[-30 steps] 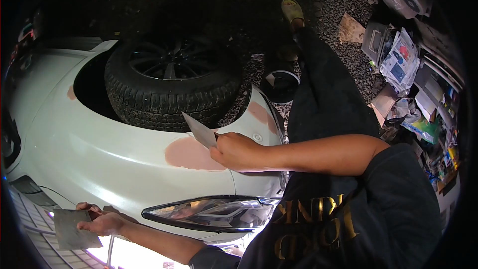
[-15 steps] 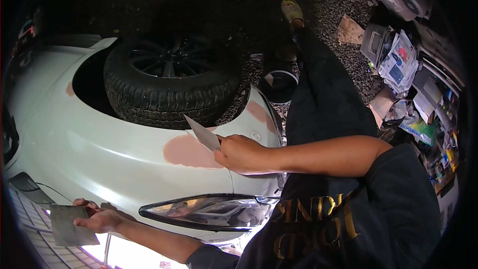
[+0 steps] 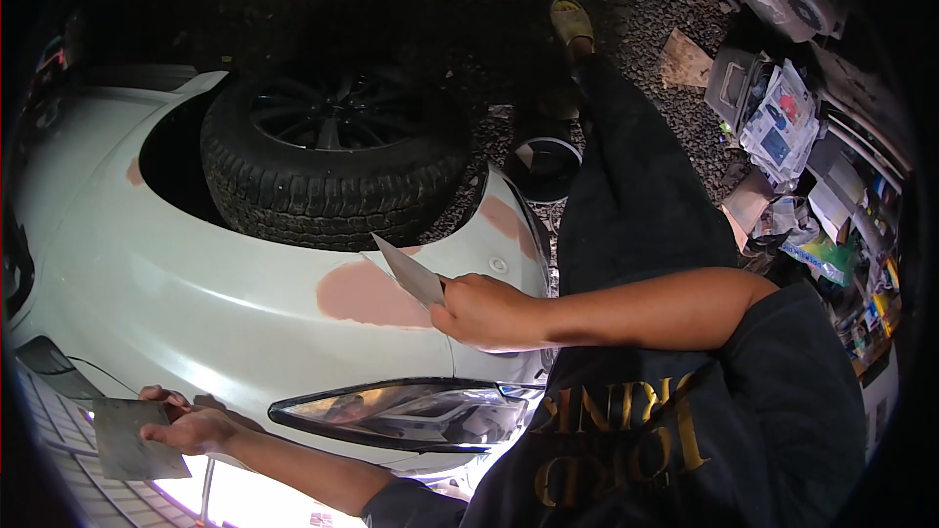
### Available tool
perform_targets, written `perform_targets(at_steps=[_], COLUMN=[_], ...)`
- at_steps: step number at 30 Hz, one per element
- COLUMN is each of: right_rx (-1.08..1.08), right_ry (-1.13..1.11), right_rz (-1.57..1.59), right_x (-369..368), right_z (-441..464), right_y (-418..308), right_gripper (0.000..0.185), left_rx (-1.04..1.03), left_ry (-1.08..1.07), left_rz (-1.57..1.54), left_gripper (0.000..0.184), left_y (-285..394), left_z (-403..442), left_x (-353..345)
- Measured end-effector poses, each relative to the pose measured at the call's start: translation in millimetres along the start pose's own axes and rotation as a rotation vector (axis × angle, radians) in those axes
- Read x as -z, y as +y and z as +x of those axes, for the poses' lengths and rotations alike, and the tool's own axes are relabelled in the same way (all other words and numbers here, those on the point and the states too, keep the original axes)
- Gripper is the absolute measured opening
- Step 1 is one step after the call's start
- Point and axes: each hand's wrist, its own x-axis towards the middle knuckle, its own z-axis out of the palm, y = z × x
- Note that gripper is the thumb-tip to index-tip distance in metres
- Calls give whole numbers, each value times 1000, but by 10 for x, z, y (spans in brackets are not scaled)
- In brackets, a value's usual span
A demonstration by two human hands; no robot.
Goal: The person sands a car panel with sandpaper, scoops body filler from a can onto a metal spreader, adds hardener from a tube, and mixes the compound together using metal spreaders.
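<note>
My right hand (image 3: pixel 494 312) grips a thin, flat grey putty spreader (image 3: pixel 411 269) by its lower end. The spreader slants over a pinkish filler patch (image 3: pixel 357 295) on the white car fender (image 3: pixel 205 264); I cannot tell whether its edge touches. At lower left, my left hand (image 3: pixel 199 428) is closed on a flat, squarish grey plate (image 3: pixel 137 455), thumb across its face. This plate is held out past the front of the car, apart from the fender. Smaller pinkish patches (image 3: pixel 500 219) mark the panel near the bumper and the far side of the wheel arch.
A large black tire (image 3: pixel 333 191) sits in the wheel arch. The headlight (image 3: pixel 391 413) lies between my forearms. Near my leg, a round dark container (image 3: pixel 543 171) stands on gravel. Newspapers (image 3: pixel 780 127), boxes and other clutter are piled on the right.
My right hand and the spreader have shifted slightly right and down relative to the fender. The left hand keeps its hold on the plate; the whole view has drifted a little.
</note>
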Motion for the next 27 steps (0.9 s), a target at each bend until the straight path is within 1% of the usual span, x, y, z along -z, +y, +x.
perform_targets(at_steps=[6,12,15,21,24,27], right_rx=[-40,-31,-59,-83,-105,-49], right_ry=[-30,-11,-73,-75,-117,-18], right_rz=[-39,-46,-36,8,15,27], right_x=[3,-72,-12,2,46,-28], right_z=[-96,-127,-155,-205,-232,-246], right_y=[-12,79,6,-31,-48,69], right_gripper=[39,39,39,40,41,36], left_rx=[75,32,35,54,62,53], left_ry=[30,41,20,29,27,23], left_rz=[28,52,38,62,66,73], left_gripper=[65,66,67,69,69,69], left_y=[-20,93,53,69,47,75], left_z=[-1,-63,-32,-33,-36,-47], left_x=[43,-63,-31,-30,-23,-38])
